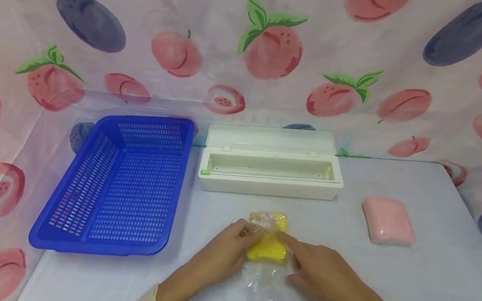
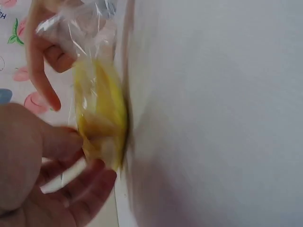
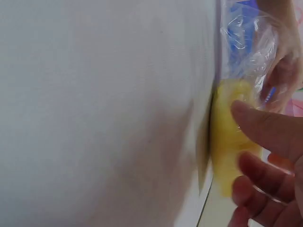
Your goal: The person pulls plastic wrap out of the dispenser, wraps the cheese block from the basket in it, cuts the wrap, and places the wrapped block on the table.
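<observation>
A soft-looking yellow block (image 1: pixel 268 250) in a clear plastic bag (image 1: pixel 265 282) lies on the white table between my hands. What the block is made of does not show. From its left side my left hand (image 1: pixel 226 245) pinches the wrapped block between thumb and fingers, with the thumb on the plastic in the left wrist view. On the other side, my right hand (image 1: pixel 326 270) reaches an extended index finger onto the plastic. Its thumb (image 3: pixel 255 123) lies over the yellow in the right wrist view, the other fingers loosely bent beside it. Loose plastic spreads toward me.
A blue perforated basket (image 1: pixel 176 198) stands to the left. Behind the block is a long white box (image 1: pixel 270 188) with its lid raised. A pink wrapped block (image 1: pixel 388 221) lies at the right. A fruit-print cloth (image 1: pixel 258 105) hangs along the table's back edge.
</observation>
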Action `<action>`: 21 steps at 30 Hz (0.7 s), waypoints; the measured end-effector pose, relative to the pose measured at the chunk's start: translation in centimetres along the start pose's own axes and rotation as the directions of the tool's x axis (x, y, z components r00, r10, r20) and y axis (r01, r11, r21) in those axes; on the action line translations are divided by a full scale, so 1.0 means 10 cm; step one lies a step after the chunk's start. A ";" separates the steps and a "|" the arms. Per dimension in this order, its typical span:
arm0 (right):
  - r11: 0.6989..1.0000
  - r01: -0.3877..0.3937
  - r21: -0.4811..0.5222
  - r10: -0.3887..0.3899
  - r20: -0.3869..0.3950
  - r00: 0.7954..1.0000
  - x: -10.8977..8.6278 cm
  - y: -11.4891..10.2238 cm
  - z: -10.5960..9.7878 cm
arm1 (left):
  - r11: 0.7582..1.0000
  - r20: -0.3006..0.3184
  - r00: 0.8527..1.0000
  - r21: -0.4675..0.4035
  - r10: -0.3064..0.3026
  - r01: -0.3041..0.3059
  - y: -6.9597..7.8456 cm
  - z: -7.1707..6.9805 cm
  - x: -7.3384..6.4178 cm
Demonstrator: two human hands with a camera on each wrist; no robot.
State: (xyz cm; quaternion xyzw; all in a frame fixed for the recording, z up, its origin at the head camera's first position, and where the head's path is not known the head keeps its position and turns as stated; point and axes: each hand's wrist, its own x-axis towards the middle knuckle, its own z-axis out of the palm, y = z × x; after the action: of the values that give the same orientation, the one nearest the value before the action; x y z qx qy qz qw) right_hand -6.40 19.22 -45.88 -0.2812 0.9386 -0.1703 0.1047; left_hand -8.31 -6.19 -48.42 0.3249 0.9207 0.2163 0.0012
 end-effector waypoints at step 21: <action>0.974 0.130 0.184 -0.119 -0.071 0.990 0.13 0.05 0.07 | 0.982 -0.013 0.987 0.102 0.160 -0.158 0.04 0.07 -0.01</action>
State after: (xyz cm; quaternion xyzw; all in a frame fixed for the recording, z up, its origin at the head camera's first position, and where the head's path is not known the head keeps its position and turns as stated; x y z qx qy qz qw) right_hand -7.46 18.67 -46.86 -0.3233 0.9015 -0.2725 0.0920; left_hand -7.89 -5.71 -48.95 0.3945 0.9016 0.1721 -0.0421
